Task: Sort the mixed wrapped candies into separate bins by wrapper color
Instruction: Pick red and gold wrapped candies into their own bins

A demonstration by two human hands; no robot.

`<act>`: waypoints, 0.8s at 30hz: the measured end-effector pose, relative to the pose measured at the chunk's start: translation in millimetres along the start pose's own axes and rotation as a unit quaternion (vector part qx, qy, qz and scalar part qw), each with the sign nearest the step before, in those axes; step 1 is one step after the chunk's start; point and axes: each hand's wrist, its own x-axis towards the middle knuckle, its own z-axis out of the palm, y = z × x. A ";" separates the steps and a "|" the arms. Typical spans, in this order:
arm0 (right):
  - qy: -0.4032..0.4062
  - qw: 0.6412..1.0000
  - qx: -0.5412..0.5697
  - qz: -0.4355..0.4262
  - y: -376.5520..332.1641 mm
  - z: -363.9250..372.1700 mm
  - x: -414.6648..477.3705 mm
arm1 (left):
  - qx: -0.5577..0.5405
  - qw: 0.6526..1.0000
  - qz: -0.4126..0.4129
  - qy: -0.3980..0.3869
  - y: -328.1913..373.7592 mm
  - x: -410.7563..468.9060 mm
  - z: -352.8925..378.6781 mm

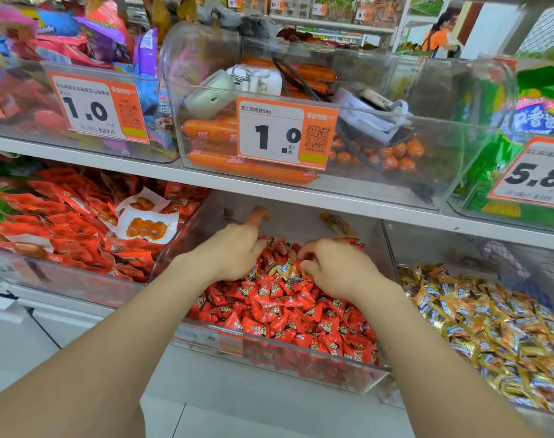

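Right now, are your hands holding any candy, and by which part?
Cannot tell. The left hand digs its fingers into the red candies, the right hand curls over the gold candies; any pinch is hidden.

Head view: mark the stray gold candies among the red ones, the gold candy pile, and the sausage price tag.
stray gold candies (286, 270), head view, on one gold wrapper.
gold candy pile (490, 317), head view, middle of the heap.
sausage price tag (286, 134), head view, on its white face.
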 end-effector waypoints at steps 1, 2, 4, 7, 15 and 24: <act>-0.008 1.000 -0.011 -0.021 -2.4 0.0 3.6 | -0.001 1.000 0.006 0.003 -0.2 -0.5 -1.3; -0.024 0.999 -0.021 -0.042 -5.2 -0.1 7.1 | 0.005 1.000 0.014 0.009 -0.5 -0.5 -2.3; -0.066 0.994 -0.058 -0.067 -10.7 0.4 13.1 | 0.018 0.999 0.026 0.015 0.3 0.1 -2.3; -0.092 0.987 -0.115 -0.062 -13.0 1.7 20.5 | 0.026 0.999 0.013 -0.016 0.9 0.6 5.0; -0.044 0.998 -0.025 -0.037 -0.6 -1.1 19.1 | 0.129 0.988 -0.012 -0.087 6.9 8.1 18.7; -0.036 0.996 0.076 0.002 -0.3 -26.1 -17.6 | 0.045 0.997 0.005 -0.065 11.4 8.3 8.7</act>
